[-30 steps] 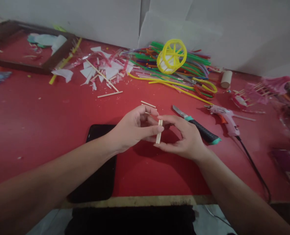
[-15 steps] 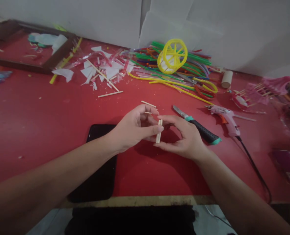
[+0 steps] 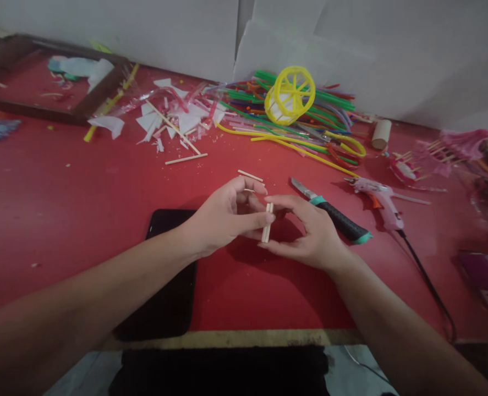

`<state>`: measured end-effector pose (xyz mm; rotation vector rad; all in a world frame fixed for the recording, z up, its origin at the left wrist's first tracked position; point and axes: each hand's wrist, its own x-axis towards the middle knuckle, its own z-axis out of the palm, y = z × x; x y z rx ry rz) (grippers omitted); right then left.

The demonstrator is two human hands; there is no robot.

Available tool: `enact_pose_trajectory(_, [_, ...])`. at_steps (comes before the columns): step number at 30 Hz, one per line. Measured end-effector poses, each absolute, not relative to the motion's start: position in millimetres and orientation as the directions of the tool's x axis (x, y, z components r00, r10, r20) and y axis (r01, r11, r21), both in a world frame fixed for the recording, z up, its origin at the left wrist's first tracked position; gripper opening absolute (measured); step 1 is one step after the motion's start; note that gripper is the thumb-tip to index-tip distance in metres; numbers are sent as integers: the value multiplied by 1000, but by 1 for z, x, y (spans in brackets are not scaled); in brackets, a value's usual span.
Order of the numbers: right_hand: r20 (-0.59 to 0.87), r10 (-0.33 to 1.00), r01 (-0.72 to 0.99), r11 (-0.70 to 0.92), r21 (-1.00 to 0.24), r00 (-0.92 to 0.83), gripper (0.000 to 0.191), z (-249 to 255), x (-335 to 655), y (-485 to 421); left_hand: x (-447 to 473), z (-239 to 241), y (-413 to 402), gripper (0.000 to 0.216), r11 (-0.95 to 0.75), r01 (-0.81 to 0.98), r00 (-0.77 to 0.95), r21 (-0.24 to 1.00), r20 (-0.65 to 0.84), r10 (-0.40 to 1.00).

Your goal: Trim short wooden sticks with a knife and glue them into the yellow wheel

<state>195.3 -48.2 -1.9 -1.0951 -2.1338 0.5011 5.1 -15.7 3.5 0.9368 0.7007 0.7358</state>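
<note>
Head view: left hand [image 3: 223, 220] and right hand [image 3: 310, 231] both pinch paired wooden sticks [image 3: 267, 223] above red tabletop [image 3: 62, 192].
Hidden: stick middles behind fingers.
Tray [image 3: 33, 110]: paper scraps.

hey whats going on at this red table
A person is pinching short wooden sticks, side by side, between the left hand and the right hand, just above the red table. A craft knife and a pink glue gun lie to the right of the hands, untouched. A loose stick lies just beyond the hands. Farther back sit a pile of coloured straws, a yellow wheel and paper scraps. A black pad lies under the left forearm.
</note>
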Motion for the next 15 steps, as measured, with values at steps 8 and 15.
enact_pose_trajectory(8, [356,865,692,498,-523,-353,77,24,219,-49,5,7,-16,36,385,-242,553,891,-199,809])
enact_pose_trajectory(15, [170,955,958,264,-115,-243,40,5,272,-44,5,3,-17,37,326,-231,527,917,-163,834])
